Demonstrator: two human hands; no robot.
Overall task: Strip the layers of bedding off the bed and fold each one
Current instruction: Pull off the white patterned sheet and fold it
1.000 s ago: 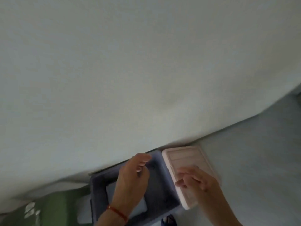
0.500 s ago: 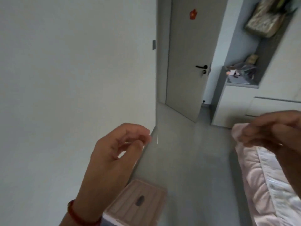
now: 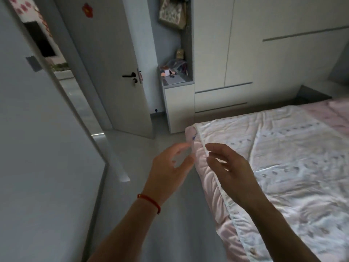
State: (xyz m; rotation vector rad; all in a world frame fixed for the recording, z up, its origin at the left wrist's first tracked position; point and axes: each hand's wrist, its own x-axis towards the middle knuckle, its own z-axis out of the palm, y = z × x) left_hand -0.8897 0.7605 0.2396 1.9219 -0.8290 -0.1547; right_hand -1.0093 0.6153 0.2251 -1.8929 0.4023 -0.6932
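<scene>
Bed (image 3: 283, 157) now beside both empty hands.

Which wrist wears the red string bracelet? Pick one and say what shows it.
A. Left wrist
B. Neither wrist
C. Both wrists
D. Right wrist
A: the red string bracelet circles the wrist of the left hand; the right hand reaching over the white quilt's edge has a bare wrist.

Grey door (image 3: 113, 69) standing open, black handle (image 3: 130, 75), red sticker (image 3: 88, 10) up top. White wardrobe (image 3: 264, 53) along far wall, open shelf nook (image 3: 176, 72) stuffed with clutter, bag (image 3: 172, 13) hanging above. Grey floor (image 3: 170, 214), light switch (image 3: 34, 63) on left wall.
</scene>
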